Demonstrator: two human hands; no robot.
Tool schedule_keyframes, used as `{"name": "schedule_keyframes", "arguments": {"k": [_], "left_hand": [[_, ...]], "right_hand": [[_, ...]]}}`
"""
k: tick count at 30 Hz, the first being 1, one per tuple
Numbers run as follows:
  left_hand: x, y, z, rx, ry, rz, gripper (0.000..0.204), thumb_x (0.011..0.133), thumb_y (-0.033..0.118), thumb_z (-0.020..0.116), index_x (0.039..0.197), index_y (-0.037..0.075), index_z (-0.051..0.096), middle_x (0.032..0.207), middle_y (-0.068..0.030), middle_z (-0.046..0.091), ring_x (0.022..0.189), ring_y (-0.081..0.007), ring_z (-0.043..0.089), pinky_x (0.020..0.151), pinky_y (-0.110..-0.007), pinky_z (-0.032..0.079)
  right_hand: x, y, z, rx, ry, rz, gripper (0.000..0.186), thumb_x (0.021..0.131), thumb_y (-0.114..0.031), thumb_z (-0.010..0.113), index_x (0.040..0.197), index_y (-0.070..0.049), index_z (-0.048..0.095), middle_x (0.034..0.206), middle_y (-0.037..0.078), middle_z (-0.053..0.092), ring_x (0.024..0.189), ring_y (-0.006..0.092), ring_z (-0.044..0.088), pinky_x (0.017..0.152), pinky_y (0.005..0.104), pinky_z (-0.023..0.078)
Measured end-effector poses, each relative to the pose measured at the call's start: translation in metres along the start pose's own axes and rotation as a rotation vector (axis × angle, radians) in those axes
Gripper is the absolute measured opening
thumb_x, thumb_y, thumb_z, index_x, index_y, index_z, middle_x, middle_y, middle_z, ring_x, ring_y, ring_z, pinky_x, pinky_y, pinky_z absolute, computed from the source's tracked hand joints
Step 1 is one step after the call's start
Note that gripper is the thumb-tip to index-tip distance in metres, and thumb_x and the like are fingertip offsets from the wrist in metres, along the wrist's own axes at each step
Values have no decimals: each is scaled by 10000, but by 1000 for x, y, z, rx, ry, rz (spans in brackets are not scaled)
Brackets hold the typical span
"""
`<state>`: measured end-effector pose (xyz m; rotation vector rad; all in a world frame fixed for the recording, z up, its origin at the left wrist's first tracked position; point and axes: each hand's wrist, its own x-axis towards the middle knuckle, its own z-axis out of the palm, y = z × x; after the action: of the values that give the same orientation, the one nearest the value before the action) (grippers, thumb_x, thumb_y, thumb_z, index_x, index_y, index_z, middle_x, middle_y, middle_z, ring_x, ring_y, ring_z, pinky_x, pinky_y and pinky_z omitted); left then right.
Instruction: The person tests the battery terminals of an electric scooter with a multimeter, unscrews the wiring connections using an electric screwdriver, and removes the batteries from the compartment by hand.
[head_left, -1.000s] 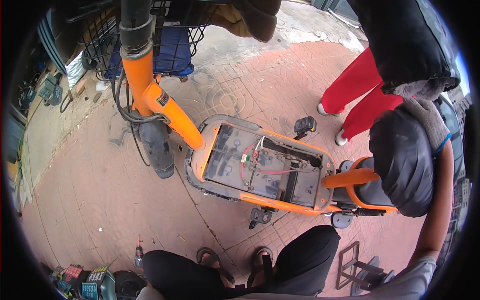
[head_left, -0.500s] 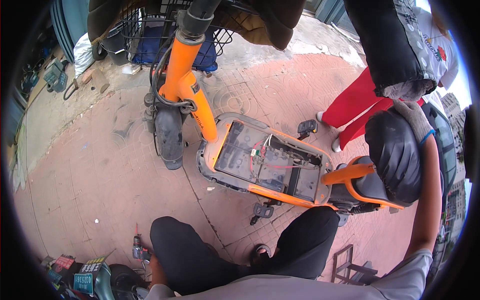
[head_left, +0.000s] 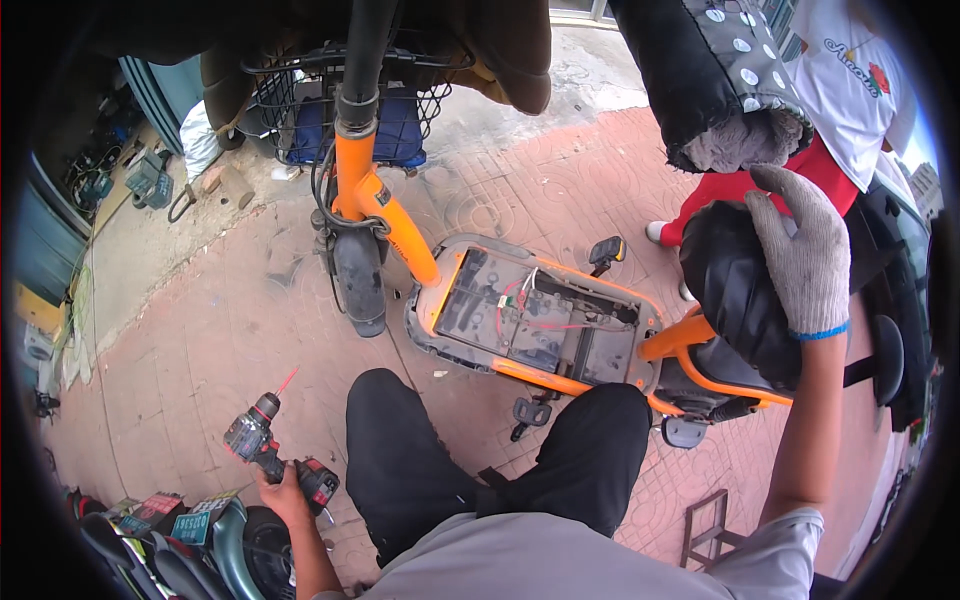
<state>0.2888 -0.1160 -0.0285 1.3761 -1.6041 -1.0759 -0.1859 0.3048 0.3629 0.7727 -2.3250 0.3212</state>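
Reddish paving [head_left: 180, 370] beneath the orange bike [head_left: 541, 337] and drill [head_left: 250, 437], pale concrete [head_left: 590, 75] beyond.

the left of the hands [head_left: 285, 494] grips a power drill [head_left: 252, 436].

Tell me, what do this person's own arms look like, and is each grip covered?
The right grip wears a pale grey knitted glove with a bright blue band at the wrist. The left grip is bare. Both forearms are bare; a short grey sleeve shows on the right arm.
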Motion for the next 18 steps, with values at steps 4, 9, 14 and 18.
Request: {"name": "schedule_keyframes", "arguments": {"k": [4,9,14,18], "left_hand": [[-18,109,30,-24,-54,164,277,874,-13,789,1127,-4,674,991,-38,712,875,-118,664,804,-283,553],[-77,196,130,-210,-278,152,333,858,-74,774,1172,-14,679,1053,-54,732,952,-117,679,867,-286,552],[-146,214,201,-263,-541,373,374,818,8,816,1160,-47,673,1052,-141,738,970,-238,703,872,-357,550],[-162,227,219,-57,-636,910,445,737,94,813,1131,-45,663,1045,-224,719,1006,-430,683,877,-479,545]], "right_hand": [[-73,-85,23,656,-272,-60,192,854,-117,803,1021,-29,767,941,172,750,869,357,724,826,437,565],[-176,-181,107,993,-867,178,838,929,-473,749,1531,25,447,1363,315,625,1277,458,611,1078,467,499],[-184,-231,134,1075,-533,696,956,839,-461,846,1522,22,384,1224,291,691,1112,469,694,942,493,558],[-189,-191,153,1077,-269,862,522,858,-298,869,1212,-6,622,1056,186,759,924,350,748,848,422,581]]}}
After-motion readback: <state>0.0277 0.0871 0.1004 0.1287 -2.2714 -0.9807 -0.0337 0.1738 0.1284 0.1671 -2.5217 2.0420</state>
